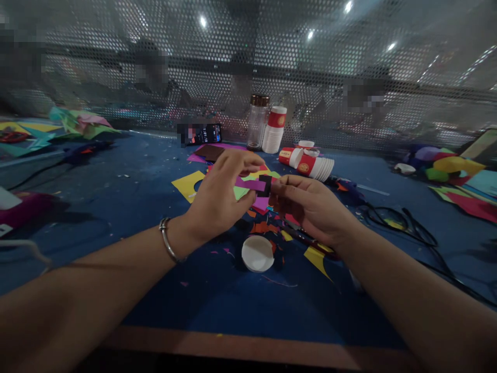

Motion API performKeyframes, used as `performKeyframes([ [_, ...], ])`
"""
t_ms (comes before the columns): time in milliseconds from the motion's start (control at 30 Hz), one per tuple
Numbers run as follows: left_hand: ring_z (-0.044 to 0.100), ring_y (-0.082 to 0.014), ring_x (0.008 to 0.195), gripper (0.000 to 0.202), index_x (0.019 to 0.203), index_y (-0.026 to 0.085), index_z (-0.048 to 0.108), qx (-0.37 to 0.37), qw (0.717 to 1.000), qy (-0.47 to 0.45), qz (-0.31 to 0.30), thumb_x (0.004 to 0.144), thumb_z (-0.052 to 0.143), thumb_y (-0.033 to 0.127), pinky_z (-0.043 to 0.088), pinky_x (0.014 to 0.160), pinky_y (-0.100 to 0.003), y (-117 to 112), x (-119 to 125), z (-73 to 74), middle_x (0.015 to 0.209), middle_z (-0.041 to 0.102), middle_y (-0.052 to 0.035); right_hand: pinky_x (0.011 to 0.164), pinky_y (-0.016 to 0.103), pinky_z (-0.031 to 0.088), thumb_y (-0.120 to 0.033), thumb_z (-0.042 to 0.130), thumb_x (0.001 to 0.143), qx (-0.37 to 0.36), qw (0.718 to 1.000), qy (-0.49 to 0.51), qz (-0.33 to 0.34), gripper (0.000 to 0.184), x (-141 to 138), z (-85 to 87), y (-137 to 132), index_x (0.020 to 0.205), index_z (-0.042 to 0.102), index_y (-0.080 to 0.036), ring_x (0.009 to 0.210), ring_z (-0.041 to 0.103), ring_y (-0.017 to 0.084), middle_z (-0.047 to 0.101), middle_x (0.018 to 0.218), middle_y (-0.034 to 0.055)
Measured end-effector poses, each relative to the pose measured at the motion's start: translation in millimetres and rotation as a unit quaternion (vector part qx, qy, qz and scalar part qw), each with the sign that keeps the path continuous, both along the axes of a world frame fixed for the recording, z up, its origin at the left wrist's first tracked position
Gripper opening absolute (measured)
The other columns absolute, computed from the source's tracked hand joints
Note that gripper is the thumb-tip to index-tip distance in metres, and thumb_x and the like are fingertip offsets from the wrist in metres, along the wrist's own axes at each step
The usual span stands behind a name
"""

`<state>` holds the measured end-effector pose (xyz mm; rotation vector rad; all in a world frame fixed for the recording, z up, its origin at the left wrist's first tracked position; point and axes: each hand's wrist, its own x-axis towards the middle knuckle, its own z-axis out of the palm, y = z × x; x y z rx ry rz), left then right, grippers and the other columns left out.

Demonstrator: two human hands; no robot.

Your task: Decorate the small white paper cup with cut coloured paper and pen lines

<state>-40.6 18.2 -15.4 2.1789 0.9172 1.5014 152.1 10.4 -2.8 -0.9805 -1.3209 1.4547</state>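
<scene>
My right hand (pixel 310 204) pinches a small black paper piece (pixel 265 186) between thumb and fingertips. A purple paper strip (pixel 250 184) overlaps the black piece and runs left into the curve of my left hand (pixel 221 194). The left thumb and fingers stand apart around the strip, the thumb tip close to its lower edge; whether they touch it is unclear. Below both hands, a white paper cup (pixel 258 254) shows its round face. Under my right hand lies a dark-handled tool, possibly scissors (pixel 301 235), partly covered.
Colored paper scraps (pixel 264 227) and a yellow sheet (pixel 186 185) lie around the hands. Farther back are a phone (pixel 212 133), a clear bottle (pixel 257 124), stacked cups (pixel 275 129) and toppled cups (pixel 310 165). A glue gun (pixel 347 191) with a black cable (pixel 411 228) lies right.
</scene>
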Motion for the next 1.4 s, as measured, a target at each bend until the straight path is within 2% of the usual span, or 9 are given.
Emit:
performKeyframes([
  [100,0.067,-0.0178,0.096,0.051,0.114,0.02,0.056,-0.17,0.977,-0.128,-0.021,0.068,0.069,0.004,0.054,0.085,-0.032,4.4,1.6,-0.8,0.118,0.065,-0.0072,0.062,0.027,0.044,-0.036,0.085,0.074,0.004,1.0,-0.012,-0.006,0.025,0.3,0.5,-0.4,0.07,0.067,-0.019,0.061,0.058,0.011,0.068,0.067,-0.0008],
  [200,0.064,-0.0132,0.074,0.052,0.113,0.017,0.054,-0.361,0.904,-0.219,-0.071,0.063,0.061,0.002,0.053,0.072,-0.027,6.0,3.7,3.0,0.088,0.068,-0.0008,0.063,0.027,0.047,-0.035,0.085,0.073,-0.001,1.0,-0.017,-0.013,0.023,0.2,1.3,-1.1,0.07,0.067,-0.02,0.062,0.059,0.011,0.069,0.067,-0.001],
  [300,0.065,-0.0121,0.069,0.052,0.113,0.017,0.054,-0.434,0.853,-0.266,-0.117,0.063,0.058,0.001,0.055,0.074,-0.028,1.9,6.0,9.6,0.076,0.067,0.0028,0.064,0.027,0.047,-0.037,0.089,0.068,-0.006,1.0,-0.014,-0.022,0.029,0.3,1.0,-1.0,0.069,0.066,-0.02,0.062,0.059,0.011,0.068,0.066,-0.0017],
  [400,0.067,-0.0121,0.074,0.05,0.115,0.017,0.054,-0.441,0.847,-0.267,-0.131,0.069,0.07,0.005,0.055,0.079,-0.029,-3.2,7.3,12.1,0.084,0.07,0.0012,0.062,0.027,0.046,-0.04,0.09,0.067,-0.002,1.0,-0.022,-0.016,0.031,0.5,-0.9,0.1,0.07,0.066,-0.02,0.061,0.058,0.011,0.068,0.066,-0.0018],
  [533,0.066,-0.0126,0.075,0.056,0.118,0.018,0.057,-0.408,0.88,-0.217,-0.108,0.068,0.084,0.015,0.052,0.076,-0.029,-4.1,6.8,6.1,0.081,0.068,0.0031,0.063,0.027,0.044,-0.044,0.09,0.068,0.002,0.999,-0.035,-0.004,0.033,0.3,-3.2,1.0,0.073,0.069,-0.019,0.062,0.057,0.01,0.067,0.068,-0.0022],
  [667,0.063,-0.0123,0.073,0.053,0.115,0.018,0.06,-0.372,0.905,-0.187,-0.088,0.069,0.084,0.017,0.05,0.072,-0.028,-2.1,6.2,0.8,0.078,0.066,0.0042,0.069,0.027,0.046,-0.045,0.091,0.066,0.009,0.999,-0.053,-0.005,0.036,-1.0,-2.1,-0.3,0.073,0.069,-0.018,0.066,0.059,0.01,0.067,0.069,-0.0019],
  [833,0.063,-0.013,0.071,0.049,0.115,0.018,0.059,-0.349,0.92,-0.158,-0.078,0.071,0.081,0.017,0.048,0.07,-0.028,-2.8,5.6,1.5,0.075,0.065,0.0049,0.066,0.027,0.044,-0.05,0.09,0.066,0.038,0.995,-0.093,-0.014,0.038,-2.0,-0.7,-2.2,0.074,0.069,-0.019,0.066,0.056,0.011,0.067,0.071,-0.0024],
  [1100,0.064,-0.0145,0.071,0.05,0.112,0.018,0.057,-0.332,0.926,-0.157,-0.091,0.069,0.083,0.018,0.048,0.07,-0.029,-2.2,4.9,0.4,0.076,0.066,0.0045,0.066,0.028,0.045,-0.051,0.087,0.07,0.091,0.987,-0.134,-0.014,0.036,-0.7,-2.1,-0.6,0.074,0.067,-0.02,0.067,0.056,0.013,0.066,0.071,-0.0014],
  [1400,0.063,-0.014,0.07,0.055,0.112,0.018,0.055,-0.342,0.917,-0.174,-0.106,0.067,0.084,0.017,0.05,0.07,-0.028,-3.6,7.2,3.2,0.075,0.067,0.0046,0.065,0.029,0.045,-0.046,0.084,0.074,0.131,0.98,-0.149,-0.023,0.032,-0.8,-0.9,-0.3,0.07,0.066,-0.021,0.063,0.055,0.012,0.064,0.066,-0.0028],
])
